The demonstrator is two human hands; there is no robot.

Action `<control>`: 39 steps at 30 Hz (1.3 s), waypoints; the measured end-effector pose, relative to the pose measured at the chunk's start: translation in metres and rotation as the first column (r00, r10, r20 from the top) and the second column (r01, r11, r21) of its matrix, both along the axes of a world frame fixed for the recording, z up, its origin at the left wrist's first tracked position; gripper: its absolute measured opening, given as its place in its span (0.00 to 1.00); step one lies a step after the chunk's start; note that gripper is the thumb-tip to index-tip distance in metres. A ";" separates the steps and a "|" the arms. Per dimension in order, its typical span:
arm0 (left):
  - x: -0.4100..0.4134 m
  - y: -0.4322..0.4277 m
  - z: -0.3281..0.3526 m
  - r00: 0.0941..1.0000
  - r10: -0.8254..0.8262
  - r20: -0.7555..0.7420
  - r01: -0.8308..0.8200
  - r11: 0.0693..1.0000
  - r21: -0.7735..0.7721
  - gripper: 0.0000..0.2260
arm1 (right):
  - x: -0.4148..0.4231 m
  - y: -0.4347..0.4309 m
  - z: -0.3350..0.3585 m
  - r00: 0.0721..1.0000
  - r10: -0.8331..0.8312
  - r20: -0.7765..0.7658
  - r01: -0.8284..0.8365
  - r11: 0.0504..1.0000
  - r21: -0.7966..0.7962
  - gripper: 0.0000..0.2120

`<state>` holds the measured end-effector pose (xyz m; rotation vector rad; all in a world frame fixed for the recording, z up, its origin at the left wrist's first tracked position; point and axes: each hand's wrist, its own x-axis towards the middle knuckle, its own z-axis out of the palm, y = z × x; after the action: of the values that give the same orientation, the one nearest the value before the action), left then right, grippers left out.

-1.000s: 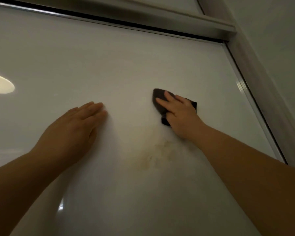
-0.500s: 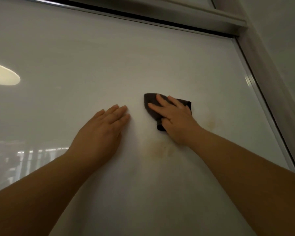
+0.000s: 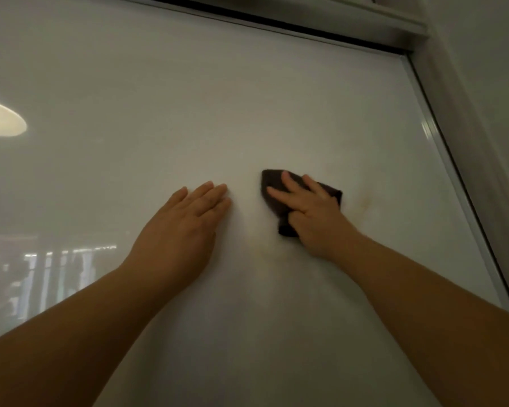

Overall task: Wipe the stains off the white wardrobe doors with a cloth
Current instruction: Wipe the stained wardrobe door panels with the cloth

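Observation:
A glossy white wardrobe door (image 3: 247, 113) fills the view. My right hand (image 3: 312, 212) presses a dark brown cloth (image 3: 272, 183) flat against the door with straight fingers. A faint yellowish stain (image 3: 265, 254) lies just below and left of the cloth. A smaller brownish mark (image 3: 363, 201) sits to the cloth's right. My left hand (image 3: 185, 224) rests flat on the door, fingers straight, a short way left of the cloth.
A metal top rail (image 3: 306, 27) runs along the door's upper edge. A silver frame strip (image 3: 453, 160) borders the door on the right, beside a white wall (image 3: 494, 83). A ceiling lamp reflection (image 3: 0, 118) shows at the left.
The cloth and my right hand have shifted slightly left over the door. My left hand has slid right, closer to the cloth. The yellowish stain below the cloth looks fainter than before.

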<state>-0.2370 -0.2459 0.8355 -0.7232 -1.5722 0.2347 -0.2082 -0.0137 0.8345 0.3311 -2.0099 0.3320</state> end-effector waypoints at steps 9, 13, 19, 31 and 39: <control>-0.003 0.009 -0.019 1.000 -0.013 0.025 0.013 1.000 -0.014 0.24 | -0.011 0.010 -0.068 0.994 -0.057 -0.090 0.077 0.968 0.238 0.32; -0.008 0.015 -0.024 0.999 -0.029 0.031 0.029 0.999 -0.021 0.24 | -0.010 -0.001 -0.041 0.995 -0.097 -0.025 0.098 0.994 0.051 0.28; -0.008 0.013 -0.023 0.999 -0.041 0.009 0.041 0.999 -0.005 0.24 | -0.015 -0.018 -0.098 0.987 -0.026 -0.158 0.064 0.969 0.239 0.27; -0.003 0.038 -0.019 1.000 -0.002 0.030 0.003 0.999 -0.037 0.25 | -0.021 0.025 -0.057 0.986 -0.115 -0.124 0.116 0.993 0.005 0.27; 0.000 0.071 -0.020 0.999 0.000 0.038 0.003 0.998 -0.070 0.24 | -0.024 0.098 -0.092 0.976 -0.134 -0.171 0.157 0.979 0.133 0.29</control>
<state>-0.2367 -0.1747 0.8154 -0.7874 -1.6055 0.2776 -0.2319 0.0838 0.7423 0.2897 -1.8894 0.0636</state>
